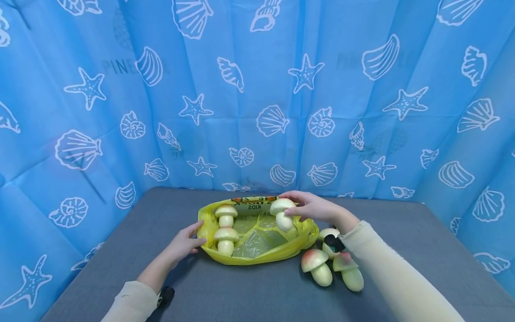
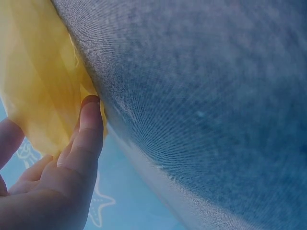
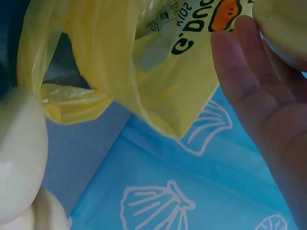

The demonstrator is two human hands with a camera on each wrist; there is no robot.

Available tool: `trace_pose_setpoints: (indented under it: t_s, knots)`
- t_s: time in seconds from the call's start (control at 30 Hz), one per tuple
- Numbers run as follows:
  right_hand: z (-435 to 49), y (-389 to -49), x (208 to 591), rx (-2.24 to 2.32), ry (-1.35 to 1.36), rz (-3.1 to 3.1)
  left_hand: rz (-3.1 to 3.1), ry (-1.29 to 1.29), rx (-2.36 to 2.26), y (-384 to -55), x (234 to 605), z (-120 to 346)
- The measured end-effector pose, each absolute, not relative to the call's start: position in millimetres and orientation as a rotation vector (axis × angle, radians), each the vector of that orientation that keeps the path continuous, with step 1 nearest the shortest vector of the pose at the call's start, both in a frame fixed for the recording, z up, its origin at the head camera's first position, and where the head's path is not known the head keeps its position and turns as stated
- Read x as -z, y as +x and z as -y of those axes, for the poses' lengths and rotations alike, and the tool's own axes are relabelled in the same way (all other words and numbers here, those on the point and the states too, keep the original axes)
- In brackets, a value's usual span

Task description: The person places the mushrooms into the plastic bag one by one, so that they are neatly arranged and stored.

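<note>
My right hand (image 1: 311, 208) holds a pale toy mushroom (image 1: 283, 214), cap up and slightly tilted, over the right part of a yellow plastic bag (image 1: 267, 257). Thumb and fingers grip it from the right; in the right wrist view only part of this mushroom (image 3: 283, 36) shows. At the bag's left end, my left hand (image 1: 183, 243) touches the yellow side with extended fingers (image 2: 86, 129). Inside the wide-mouthed bag, two toy mushrooms stand at the left, one behind (image 1: 226, 215) and one in front (image 1: 225, 241).
Right of the bag, under my right forearm, lie three more toy mushrooms: a front one (image 1: 317, 266), a right one (image 1: 349, 270) and a partly covered one (image 1: 327, 235). All rests on a grey table (image 1: 241, 295). Behind it hangs a blue shell-print curtain (image 1: 257, 89).
</note>
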State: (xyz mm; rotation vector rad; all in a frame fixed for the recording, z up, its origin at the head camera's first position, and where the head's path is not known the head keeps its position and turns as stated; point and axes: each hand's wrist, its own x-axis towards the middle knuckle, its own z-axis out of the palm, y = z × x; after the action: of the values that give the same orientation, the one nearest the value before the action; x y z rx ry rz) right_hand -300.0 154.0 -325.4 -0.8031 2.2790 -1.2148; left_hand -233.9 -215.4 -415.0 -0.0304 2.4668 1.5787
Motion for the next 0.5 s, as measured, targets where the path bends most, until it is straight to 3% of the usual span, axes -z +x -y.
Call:
trace_pose_setpoints:
  t_s: [0.5]
  knots:
    - [-117.8,-306.6,329.8,1.253,-0.790,-2.251,-2.476,-0.022,-1.575,-233.2,415.4,215.4]
